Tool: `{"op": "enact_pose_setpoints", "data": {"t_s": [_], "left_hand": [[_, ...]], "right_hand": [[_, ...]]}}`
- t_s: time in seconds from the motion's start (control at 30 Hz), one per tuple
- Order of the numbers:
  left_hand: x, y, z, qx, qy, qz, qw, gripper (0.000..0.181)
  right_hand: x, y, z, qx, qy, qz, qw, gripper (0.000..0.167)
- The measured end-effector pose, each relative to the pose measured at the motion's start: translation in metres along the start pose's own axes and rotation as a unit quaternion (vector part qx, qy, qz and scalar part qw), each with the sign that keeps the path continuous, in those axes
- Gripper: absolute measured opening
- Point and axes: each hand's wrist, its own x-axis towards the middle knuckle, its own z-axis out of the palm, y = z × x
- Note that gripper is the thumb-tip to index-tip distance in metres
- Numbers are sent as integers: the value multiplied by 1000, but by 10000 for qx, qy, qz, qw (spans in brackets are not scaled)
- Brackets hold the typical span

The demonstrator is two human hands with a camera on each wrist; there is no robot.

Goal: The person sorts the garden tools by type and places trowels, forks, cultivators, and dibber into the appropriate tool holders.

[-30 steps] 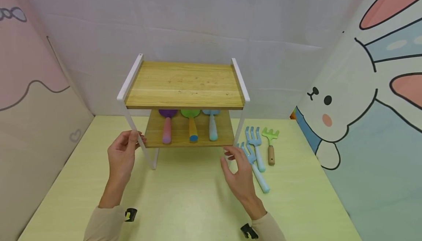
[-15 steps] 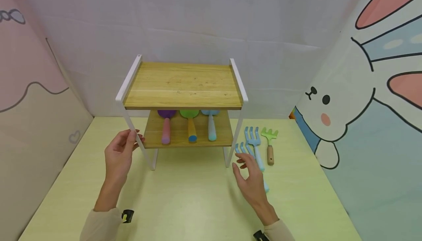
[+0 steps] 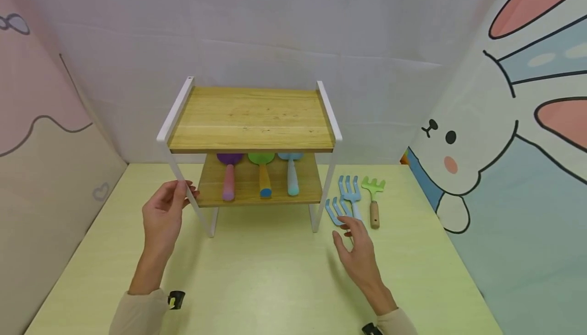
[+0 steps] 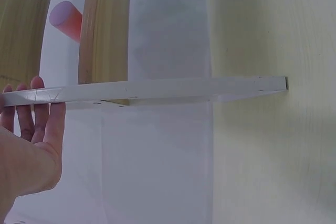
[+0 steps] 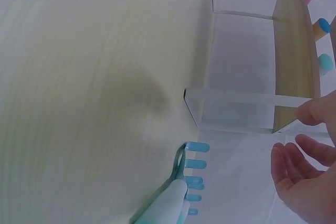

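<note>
A two-tier wooden shelf (image 3: 252, 116) with white metal sides stands on the table. My left hand (image 3: 162, 218) grips its left front leg (image 4: 157, 88), fingers curled round the metal in the left wrist view. On the lower board (image 3: 247, 198) lie three tools, their pink handle (image 3: 229, 183), orange handle (image 3: 264, 179) and light blue handle (image 3: 292, 178) pointing forward. My right hand (image 3: 362, 258), fingers loosely bent and holding nothing, hovers over the nearer blue rake (image 3: 336, 211), hiding its handle. Beside it lie another blue rake (image 3: 350, 191) and a green rake (image 3: 373, 187) with a wooden handle.
The pale table (image 3: 257, 284) extends in front of the shelf and to both sides. Behind it hangs a white cloth (image 3: 275, 29). A rabbit-printed sheet (image 3: 495, 157) borders the right side, and a pink and cream one (image 3: 50, 172) the left.
My right hand has moved away from the shelf's right leg, rightward and toward the front, over the blue rakes. My left hand keeps its grip on the left leg.
</note>
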Motion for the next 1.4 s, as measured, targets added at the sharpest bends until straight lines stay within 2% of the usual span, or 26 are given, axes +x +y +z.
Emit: {"op": "enact_pose_setpoints", "data": {"t_s": [0.13, 0.37, 0.5, 0.67, 0.87, 1.17, 1.4], "left_hand": [[2, -3, 2, 166, 44, -49, 9998, 27], [3, -8, 4, 215, 160, -1, 9996, 26], [3, -10, 5, 132, 178, 51, 9997, 26], [2, -11, 6, 228, 286, 47, 9993, 26], [1, -12, 6, 185, 309, 7, 9994, 26], [1, -13, 7, 265, 314, 13, 9992, 28], [1, -14, 7, 197, 305, 84, 9993, 27]], "right_hand": [[-3, 5, -3, -48, -48, 249, 9997, 40], [-4, 13, -5, -50, -179, 339, 9993, 41], [-5, 17, -6, -146, -364, 682, 9969, 41], [-7, 24, -9, -335, -580, 1030, 9924, 39], [-9, 30, -13, -658, -723, 1201, 9879, 39], [-11, 34, -16, -995, -900, 1188, 9838, 37], [-11, 37, -17, -1211, -1188, 1541, 9734, 33]]}}
